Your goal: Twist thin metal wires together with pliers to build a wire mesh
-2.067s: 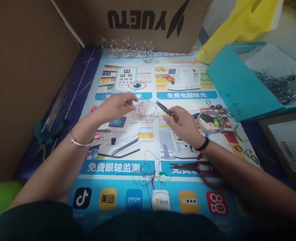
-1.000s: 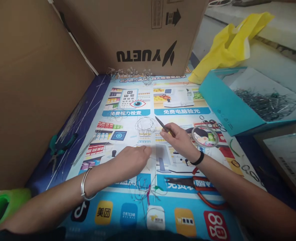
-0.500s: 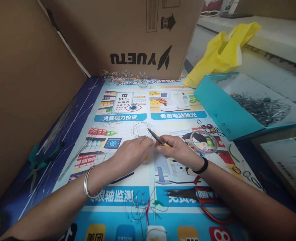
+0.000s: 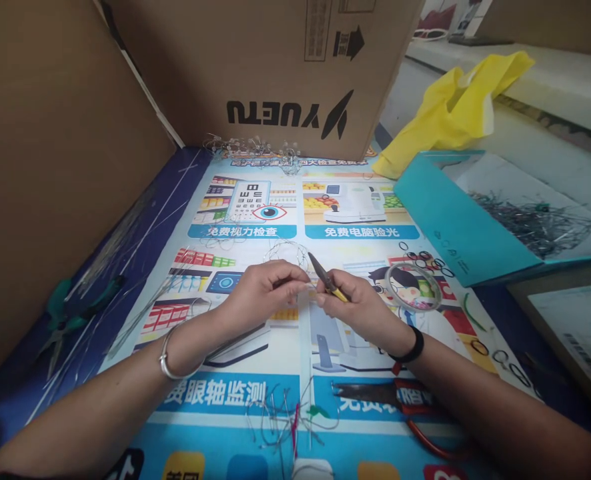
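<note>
Over the middle of the printed sheet, my left hand [image 4: 270, 290] has thumb and finger pinched together on a thin wire, mostly hidden by the fingers. My right hand [image 4: 353, 299], its fingertips nearly touching the left, is closed around pliers [image 4: 320, 270] with dark pointed jaws and a yellow handle. The jaws point up and to the left. Just beyond the hands lies a ring of thin twisted wire [image 4: 285, 248]; whether it joins the pinched wire I cannot tell. A clear round dish [image 4: 413, 287] with small pink bits sits right of my right hand.
Red-handled scissors [image 4: 400, 397] lie under my right forearm, near a wire bundle [image 4: 285, 417]. Teal pliers [image 4: 70, 313] and loose wires are at left. A turquoise box [image 4: 440, 213] of wire pieces stands right. Cardboard [image 4: 255, 67] walls the back.
My left hand's fingers have lifted and opened out somewhat, with the thumb showing now. The pliers have tilted more upright in my right hand. The whole view has shifted slightly.
</note>
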The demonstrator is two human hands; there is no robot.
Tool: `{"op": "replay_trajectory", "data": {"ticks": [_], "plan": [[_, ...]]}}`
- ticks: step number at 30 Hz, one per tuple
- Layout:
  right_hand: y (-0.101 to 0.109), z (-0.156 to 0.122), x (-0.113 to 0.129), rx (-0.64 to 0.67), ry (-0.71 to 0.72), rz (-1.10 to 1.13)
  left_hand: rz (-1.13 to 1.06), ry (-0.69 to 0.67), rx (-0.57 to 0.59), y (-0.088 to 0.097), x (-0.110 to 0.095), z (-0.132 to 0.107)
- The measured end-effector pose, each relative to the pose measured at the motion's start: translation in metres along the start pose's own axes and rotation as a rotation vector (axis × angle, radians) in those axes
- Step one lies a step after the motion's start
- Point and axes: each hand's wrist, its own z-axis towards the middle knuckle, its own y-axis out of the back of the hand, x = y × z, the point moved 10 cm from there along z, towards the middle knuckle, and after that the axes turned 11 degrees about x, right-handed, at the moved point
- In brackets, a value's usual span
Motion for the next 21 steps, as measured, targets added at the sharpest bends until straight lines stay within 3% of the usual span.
{"op": "replay_trajectory", "data": {"ticks": [7,14,17,21], "plan": [[-0.001,-0.002,0.001,-0.018,0.0,0.009,-0.068,0.02,-0.02,-0.004,0.006,0.0],[-0.001,-0.001,0.0,-0.014,0.001,0.055,-0.276,0.042,0.029,-0.016,0.014,0.001],[-0.003,-0.002,-0.001,0.005,0.036,0.172,-0.206,0.015,-0.029,-0.007,0.006,-0.001],[-0.006,-0.003,-0.007,0.034,0.052,0.36,-0.075,-0.06,-0.236,0.022,-0.01,-0.01]]}}
